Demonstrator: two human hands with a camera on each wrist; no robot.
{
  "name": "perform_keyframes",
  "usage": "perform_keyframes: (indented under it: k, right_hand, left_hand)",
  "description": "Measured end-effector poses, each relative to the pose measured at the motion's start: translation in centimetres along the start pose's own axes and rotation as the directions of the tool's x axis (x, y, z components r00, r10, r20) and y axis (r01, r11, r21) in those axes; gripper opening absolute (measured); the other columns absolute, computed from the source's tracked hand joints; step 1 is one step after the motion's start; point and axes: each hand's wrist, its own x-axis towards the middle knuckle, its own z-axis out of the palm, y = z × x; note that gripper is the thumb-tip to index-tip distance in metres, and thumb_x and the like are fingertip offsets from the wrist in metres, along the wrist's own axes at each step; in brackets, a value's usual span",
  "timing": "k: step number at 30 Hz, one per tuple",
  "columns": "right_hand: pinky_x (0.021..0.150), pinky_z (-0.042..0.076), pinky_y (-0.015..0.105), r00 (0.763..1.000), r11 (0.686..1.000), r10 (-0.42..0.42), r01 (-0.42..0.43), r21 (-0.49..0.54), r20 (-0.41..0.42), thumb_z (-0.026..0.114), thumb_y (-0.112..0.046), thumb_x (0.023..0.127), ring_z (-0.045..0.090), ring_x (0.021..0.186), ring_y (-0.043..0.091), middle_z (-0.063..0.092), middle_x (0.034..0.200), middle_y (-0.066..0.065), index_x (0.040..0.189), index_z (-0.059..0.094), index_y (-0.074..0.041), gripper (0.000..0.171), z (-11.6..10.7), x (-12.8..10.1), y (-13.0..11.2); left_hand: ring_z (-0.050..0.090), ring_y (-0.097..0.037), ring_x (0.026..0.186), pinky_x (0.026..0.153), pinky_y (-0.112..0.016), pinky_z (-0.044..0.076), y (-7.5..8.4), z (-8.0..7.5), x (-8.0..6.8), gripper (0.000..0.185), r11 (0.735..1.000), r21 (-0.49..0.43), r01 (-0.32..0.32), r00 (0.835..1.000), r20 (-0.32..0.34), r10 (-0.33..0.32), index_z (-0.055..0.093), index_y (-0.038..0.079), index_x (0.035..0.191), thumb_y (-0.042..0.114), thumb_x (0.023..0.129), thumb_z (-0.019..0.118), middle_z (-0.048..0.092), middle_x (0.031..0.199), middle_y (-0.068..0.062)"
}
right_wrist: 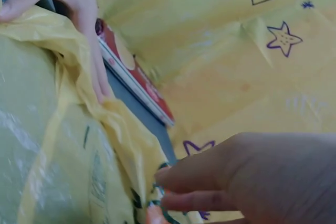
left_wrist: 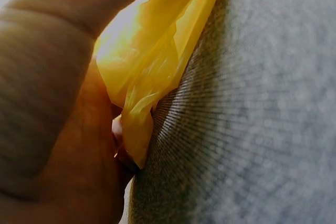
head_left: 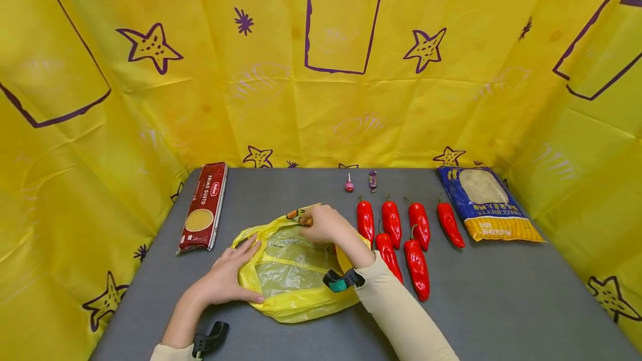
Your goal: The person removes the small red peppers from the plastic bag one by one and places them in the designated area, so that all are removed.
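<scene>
A yellow plastic bag [head_left: 301, 305] lies on the grey table with its mouth spread wide, and its pale inside faces up. At the bag's left side, my left hand [head_left: 225, 274] touches the rim with fingers and thumb spread apart. The left wrist view shows crumpled yellow plastic [left_wrist: 142, 87] beside the thumb and palm. My right hand [head_left: 326, 224] reaches across the bag and pinches its far rim, where some dark print shows. In the right wrist view the fingers [right_wrist: 194, 177] of that hand are at the printed edge.
Several red peppers [head_left: 416, 269] lie right of the bag. A red spaghetti pack [head_left: 203, 205] lies to the left; a blue and yellow pasta bag [head_left: 486, 202] is at the far right. Behind are a lollipop [head_left: 349, 185] and a wrapped candy [head_left: 373, 181], before a yellow cloth wall [head_left: 281, 116].
</scene>
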Motion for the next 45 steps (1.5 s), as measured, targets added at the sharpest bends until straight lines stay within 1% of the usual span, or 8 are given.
perform_keyframes:
  k: [4, 7, 11, 15, 19, 27, 33, 45]
  right_hand:
    - [0.060, 0.046, 0.029, 0.995, 0.993, 0.100, -0.100, -0.064, 0.003, 0.077, -0.026, 0.095, 0.060, 0.069, 0.018, 0.076, 0.112, 0.007, 0.119, 0.082, -0.015, 0.027, -0.7, -0.4, 0.2]
    - [0.055, 0.045, 0.030, 0.983, 0.976, 0.184, -0.184, -0.112, -0.009, 0.079, -0.027, 0.093, 0.059, 0.068, 0.022, 0.072, 0.096, 0.007, 0.098, 0.082, -0.012, 0.016, -1.3, -0.7, 0.2]
    - [0.053, 0.043, 0.032, 0.963, 0.949, 0.264, -0.268, -0.166, -0.048, 0.080, -0.024, 0.088, 0.058, 0.071, 0.026, 0.063, 0.080, 0.007, 0.074, 0.068, -0.011, 0.023, -2.1, -0.9, 0.4]
    - [0.055, 0.044, 0.036, 0.951, 0.924, 0.300, -0.309, -0.225, -0.076, 0.079, -0.017, 0.084, 0.059, 0.078, 0.029, 0.064, 0.086, 0.008, 0.078, 0.066, -0.011, 0.016, -2.5, -1.0, 0.7]
    - [0.058, 0.049, 0.038, 0.942, 0.905, 0.333, -0.333, -0.266, -0.048, 0.081, -0.017, 0.083, 0.063, 0.085, 0.031, 0.069, 0.100, 0.011, 0.090, 0.071, -0.009, 0.014, -2.6, -1.1, 0.9]
    - [0.064, 0.050, 0.034, 0.955, 0.928, 0.291, -0.266, -0.260, 0.064, 0.089, -0.013, 0.077, 0.062, 0.084, 0.027, 0.070, 0.098, 0.009, 0.100, 0.075, -0.007, 0.027, -2.1, -1.1, 1.0]
    - [0.075, 0.054, 0.035, 0.965, 0.967, 0.216, -0.189, -0.172, 0.151, 0.091, -0.020, 0.082, 0.061, 0.104, 0.028, 0.070, 0.127, 0.010, 0.132, 0.074, -0.016, 0.054, -1.4, -0.6, 1.2]
    - [0.082, 0.054, 0.035, 0.986, 0.981, 0.047, -0.015, -0.192, 0.161, 0.084, -0.025, 0.092, 0.061, 0.090, 0.018, 0.074, 0.120, 0.004, 0.127, 0.074, -0.017, 0.037, 0.3, -0.1, 1.4]
  left_hand:
    - [0.042, -0.033, 0.131, 0.105, -0.062, 0.039, 0.1, -0.1, 0.0, 0.129, 1.000, 0.004, 0.002, 1.000, 0.003, -0.002, 0.036, 0.014, 0.167, 0.066, 0.064, 0.094, 0.022, 0.177, -0.006]
    - [0.043, -0.031, 0.129, 0.104, -0.058, 0.040, 0.1, -0.1, 0.0, 0.129, 1.000, 0.006, 0.002, 1.000, 0.001, -0.002, 0.037, 0.014, 0.167, 0.066, 0.064, 0.094, 0.022, 0.177, -0.006]
    - [0.043, -0.030, 0.128, 0.103, -0.057, 0.040, 0.0, -0.1, 0.0, 0.129, 1.000, 0.010, -0.004, 1.000, -0.002, 0.004, 0.037, 0.014, 0.167, 0.066, 0.064, 0.095, 0.023, 0.177, -0.007]
    - [0.043, -0.028, 0.126, 0.102, -0.055, 0.041, -0.1, 0.0, 0.1, 0.129, 1.000, 0.012, -0.007, 1.000, -0.004, 0.007, 0.037, 0.014, 0.166, 0.066, 0.064, 0.095, 0.023, 0.177, -0.007]
    - [0.043, -0.028, 0.126, 0.102, -0.056, 0.041, -0.2, 0.1, 0.1, 0.129, 1.000, 0.015, -0.011, 1.000, -0.008, 0.011, 0.038, 0.013, 0.166, 0.066, 0.064, 0.095, 0.024, 0.177, -0.007]
    - [0.044, -0.028, 0.125, 0.101, -0.055, 0.041, -0.2, 0.1, 0.1, 0.128, 1.000, 0.020, -0.010, 1.000, -0.006, 0.010, 0.038, 0.013, 0.166, 0.066, 0.064, 0.095, 0.025, 0.176, -0.007]
    - [0.043, -0.030, 0.127, 0.103, -0.057, 0.040, -0.2, 0.0, 0.1, 0.129, 1.000, 0.026, -0.006, 1.000, -0.005, 0.006, 0.037, 0.014, 0.166, 0.067, 0.064, 0.094, 0.023, 0.177, -0.007]
    - [0.044, -0.031, 0.128, 0.104, -0.058, 0.041, -0.2, 0.2, 0.1, 0.129, 1.000, 0.024, -0.007, 1.000, -0.007, 0.007, 0.038, 0.013, 0.166, 0.067, 0.063, 0.095, 0.024, 0.176, -0.007]
